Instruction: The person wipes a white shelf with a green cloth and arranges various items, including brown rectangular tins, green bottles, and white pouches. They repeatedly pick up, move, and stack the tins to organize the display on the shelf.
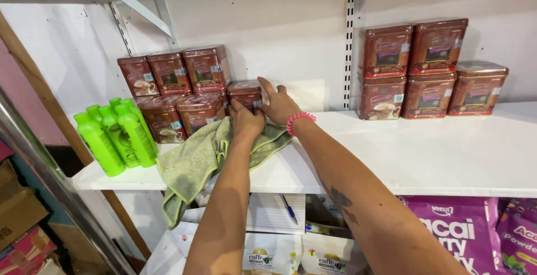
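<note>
My left hand [246, 123] presses the green cloth [196, 160] flat; my right hand [279, 106], open, touches the brown tin [244, 93] beside it.

Both bare forearms extend forward and upward from the lower edge of the view, converging toward the centre. The left hand [246, 121] is palm down, fingers curled and bunched, knuckles uppermost, wrist straight. The right hand [278, 104] sits just beside and slightly beyond it, palm down, fingers spread and extended forward, thumb splayed outward. The right wrist carries a pink beaded bracelet [300, 119]. A dark tattoo [341, 201] marks the right forearm's inner side.
</note>
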